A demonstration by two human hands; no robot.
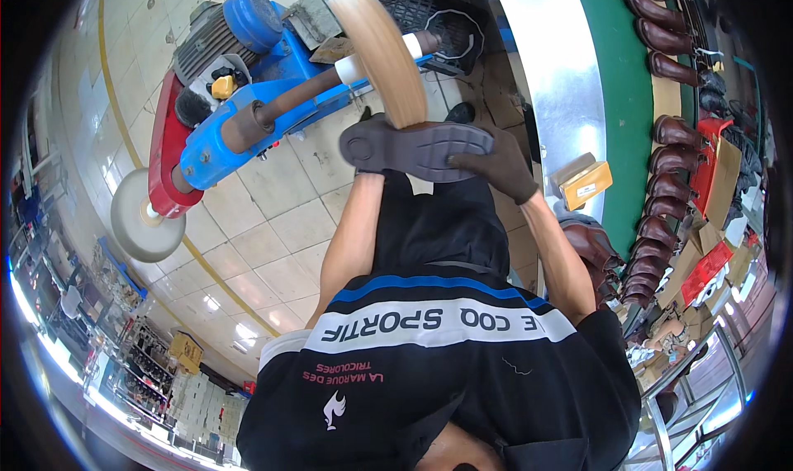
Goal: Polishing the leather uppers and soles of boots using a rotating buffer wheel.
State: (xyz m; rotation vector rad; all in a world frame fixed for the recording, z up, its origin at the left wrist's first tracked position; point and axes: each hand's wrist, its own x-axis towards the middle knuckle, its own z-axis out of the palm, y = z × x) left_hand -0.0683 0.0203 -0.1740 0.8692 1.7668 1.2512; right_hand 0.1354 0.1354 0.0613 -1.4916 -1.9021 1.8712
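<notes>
A dark shoe [413, 155] is held crosswise in front of me, its grey-black sole turned up toward my view and its upper hidden below. The shoe's far edge meets the rim of a tan buffing wheel [384, 58]. My right hand [505, 167], in a dark brown glove, grips one end with the thumb lying on the sole. At the other end, near the round heel mark, my left hand [368, 123] supports the shoe from beneath. Most of that gloved hand is hidden by the shoe.
The wheel sits on the shaft of a blue machine [216, 145] with a red guard [169, 132] and a second, pale wheel [149, 217]. At right, a yellow box [585, 184] lies on the metal bench edge [570, 99]. Several brown shoes [665, 182] line the green surface [632, 75].
</notes>
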